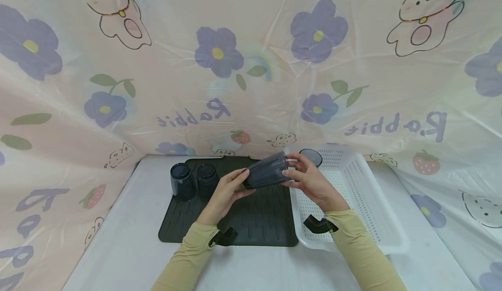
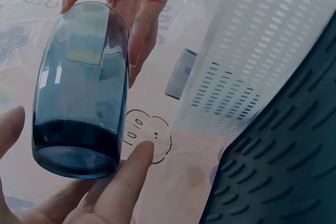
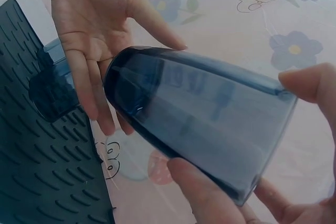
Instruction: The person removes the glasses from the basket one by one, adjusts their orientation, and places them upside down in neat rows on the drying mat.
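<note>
I take the dark drying mat as my landmark. Its left rear corner is taken by two dark cups standing touching each other, so there is no passage there. The mat's middle, front and right stretches lie bare under my hands. The white perforated basket butts against its right edge, walling that side. The flowered sheet closes in behind it.

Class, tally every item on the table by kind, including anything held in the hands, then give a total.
Dark blue translucent glass tumblers: 4 (one held, two on the mat, one in the basket)
Dark ribbed rubber drying mat: 1
White perforated plastic basket: 1
Total: 6
</note>
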### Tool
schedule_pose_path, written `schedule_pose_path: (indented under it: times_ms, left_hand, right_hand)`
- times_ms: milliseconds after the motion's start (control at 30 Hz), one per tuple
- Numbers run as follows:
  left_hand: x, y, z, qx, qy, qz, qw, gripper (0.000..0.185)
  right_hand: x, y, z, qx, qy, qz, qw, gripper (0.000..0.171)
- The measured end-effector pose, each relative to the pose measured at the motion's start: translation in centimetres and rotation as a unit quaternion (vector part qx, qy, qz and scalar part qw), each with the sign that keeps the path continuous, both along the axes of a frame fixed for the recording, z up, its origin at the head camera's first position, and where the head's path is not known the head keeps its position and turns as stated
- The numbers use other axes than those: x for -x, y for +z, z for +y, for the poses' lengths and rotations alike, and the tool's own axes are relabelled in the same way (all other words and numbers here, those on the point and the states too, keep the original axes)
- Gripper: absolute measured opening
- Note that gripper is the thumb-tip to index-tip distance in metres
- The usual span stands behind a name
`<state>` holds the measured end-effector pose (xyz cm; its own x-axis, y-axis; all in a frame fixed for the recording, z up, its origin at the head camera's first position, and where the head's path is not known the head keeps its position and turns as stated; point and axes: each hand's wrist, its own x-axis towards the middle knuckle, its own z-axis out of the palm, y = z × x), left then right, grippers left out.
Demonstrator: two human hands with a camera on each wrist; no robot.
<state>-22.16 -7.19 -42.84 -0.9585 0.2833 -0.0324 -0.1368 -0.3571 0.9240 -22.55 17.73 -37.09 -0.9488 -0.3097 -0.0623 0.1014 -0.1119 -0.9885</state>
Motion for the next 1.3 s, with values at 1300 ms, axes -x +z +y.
schedule_pose_path:
  times_ms: [1300]
  left_hand:
    - [-0.9, 0.6, -1.1, -0.030, 0.069, -0.039, 0.9964, 0.052]
  right_hand:
    - [0.2, -1.7, 1.0, -0.111, 0.077, -0.021, 0.991, 0.074]
